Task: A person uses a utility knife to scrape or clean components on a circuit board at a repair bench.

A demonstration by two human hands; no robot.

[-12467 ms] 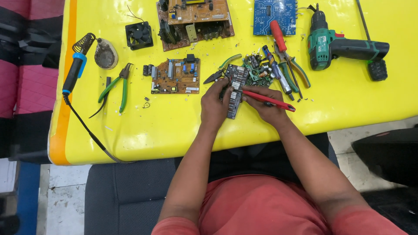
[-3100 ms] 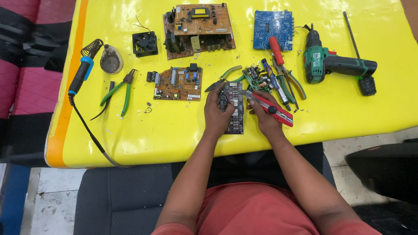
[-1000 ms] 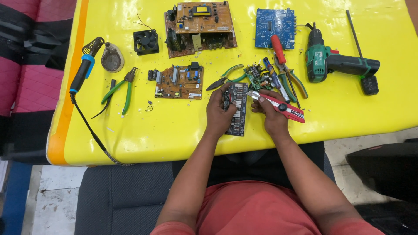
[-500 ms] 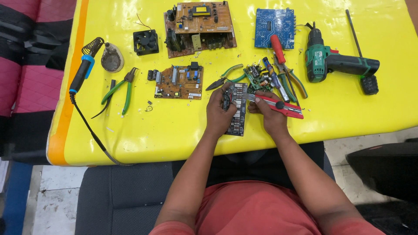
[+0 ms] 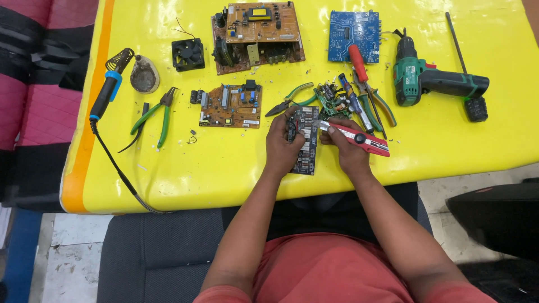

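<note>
at the near edge of the yellow plastic-covered table (image 5: 224, 174), your left hand (image 5: 283, 147) is closed around the left side of the long dark narrow circuit board (image 5: 306, 143), thumb on its top face, holding it flat just in front of you. your right hand (image 5: 349, 150) is wrapped round the red-handled utility knife (image 5: 359, 138), with its metal tip laid on the upper end of that board.

since half a second ago the knife has swung a little: the handle now trails further down and to the right, so the tip looks pressed onto the board rather than hovering beside it, though the contact point is too small to be sure of. three seconds back the knife lay lower along the board's right edge; now it works at the top end. the board itself has barely moved, so your left hand is steadying while the right does the fine work.

everything else has stayed put. just beyond the dark board lie the green-handled pliers (image 5: 295, 96) and the small green circuit board (image 5: 332, 100). left of it sits the small brown circuit board (image 5: 229, 105), further left the green-handled cutters (image 5: 154, 115) and the blue-handled soldering iron (image 5: 109, 90). right of it rests the green cordless drill (image 5: 435, 83). beyond it are the large brown power board (image 5: 258, 35) and the blue circuit board (image 5: 353, 35).
</note>
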